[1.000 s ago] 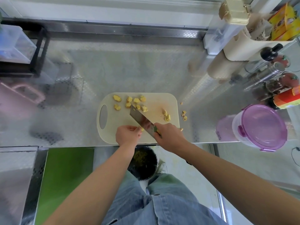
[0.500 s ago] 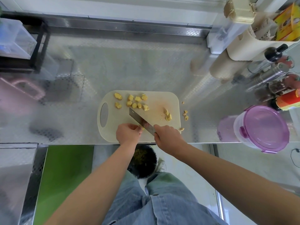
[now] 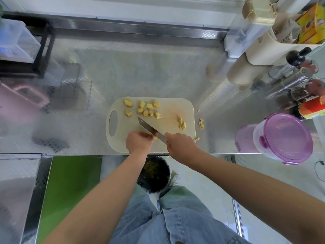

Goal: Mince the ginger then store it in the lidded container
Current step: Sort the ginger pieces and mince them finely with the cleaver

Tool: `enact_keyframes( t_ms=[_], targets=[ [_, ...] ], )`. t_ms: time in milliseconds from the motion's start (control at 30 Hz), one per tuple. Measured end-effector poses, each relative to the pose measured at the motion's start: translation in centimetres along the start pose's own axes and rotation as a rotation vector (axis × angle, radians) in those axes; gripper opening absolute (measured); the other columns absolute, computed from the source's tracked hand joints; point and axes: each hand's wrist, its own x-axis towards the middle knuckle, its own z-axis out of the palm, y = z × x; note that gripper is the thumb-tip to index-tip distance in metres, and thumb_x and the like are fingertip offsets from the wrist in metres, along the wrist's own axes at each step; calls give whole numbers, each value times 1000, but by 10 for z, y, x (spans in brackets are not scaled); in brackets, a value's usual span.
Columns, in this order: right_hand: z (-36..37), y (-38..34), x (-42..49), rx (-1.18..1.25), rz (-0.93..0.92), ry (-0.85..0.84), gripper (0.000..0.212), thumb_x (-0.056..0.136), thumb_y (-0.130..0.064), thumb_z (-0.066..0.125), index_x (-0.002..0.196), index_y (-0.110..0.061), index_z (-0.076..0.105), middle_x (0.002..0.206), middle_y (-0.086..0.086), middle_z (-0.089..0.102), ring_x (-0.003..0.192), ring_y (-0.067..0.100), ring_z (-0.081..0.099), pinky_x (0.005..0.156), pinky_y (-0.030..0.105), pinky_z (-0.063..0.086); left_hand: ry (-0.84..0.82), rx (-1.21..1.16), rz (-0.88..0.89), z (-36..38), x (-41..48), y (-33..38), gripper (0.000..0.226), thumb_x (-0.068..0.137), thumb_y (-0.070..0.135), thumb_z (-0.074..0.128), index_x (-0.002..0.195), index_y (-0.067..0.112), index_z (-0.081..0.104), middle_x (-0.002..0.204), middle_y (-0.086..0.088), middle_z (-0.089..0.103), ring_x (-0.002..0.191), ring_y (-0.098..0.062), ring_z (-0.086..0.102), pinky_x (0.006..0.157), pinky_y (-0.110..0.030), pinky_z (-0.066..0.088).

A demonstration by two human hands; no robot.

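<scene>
On the rounded, pale plastic cutting board (image 3: 168, 111), the left hand (image 3: 139, 142) pinches a ginger piece (image 3: 155, 137) I can barely make out, at the board's near edge. The right hand (image 3: 181, 147) wraps the steel knife (image 3: 151, 129), handle buried in its fist. Knobbly yellow ginger chunks (image 3: 146, 110) dot the board's far side; the purple-lidded clear container (image 3: 284, 138) stands right of it.

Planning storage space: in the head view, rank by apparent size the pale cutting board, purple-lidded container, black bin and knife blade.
1. Pale plastic cutting board.
2. Clear round container with purple lid: nearly equal, wide-angle stretch leaves it unsure.
3. Black round bin, partly hidden.
4. Steel knife blade.
</scene>
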Motion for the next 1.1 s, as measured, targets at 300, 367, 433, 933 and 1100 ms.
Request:
enact_keyframes(
  t_ms=[300,367,433,933,1100],
  targets=[
    [-1,0,6,59,23,-16,6,97,-12,38,94,-15,42,68,1,41,65,23,51,52,29,37,3,28,16,0,7,-2,24,74,21,80,55,12,69,60,-8,69,56,-26,59,73,-50,58],
    [-6,5,8,56,-7,-19,7,97,-12,38,94,-14,44,73,5,48,69,25,55,59,32,46,1,10,23,0,6,-3,22,74,22,80,58,9,71,58,-9,68,51,-25,55,72,-49,58],
    [-9,8,9,18,-39,-21,13,98,-13,38,102,-10,49,74,6,50,66,24,55,61,33,48,-3,-8,29,0,6,-3,21,74,23,81,62,7,72,60,-11,68,50,-24,53,71,-48,56],
    [12,5,22,29,-68,32,6,98,-16,37,92,-16,38,73,8,53,65,29,54,56,34,43,-45,-34,-26,0,11,-4,21,72,20,82,62,4,72,48,-4,58,42,-18,47,61,-33,46],
    [7,10,24,186,-2,108,12,97,-20,38,86,-17,38,67,7,51,60,28,52,51,32,38,-15,9,9,-1,11,-7,20,78,15,78,62,6,70,51,-3,61,43,-14,51,60,-27,48]
  ],
)
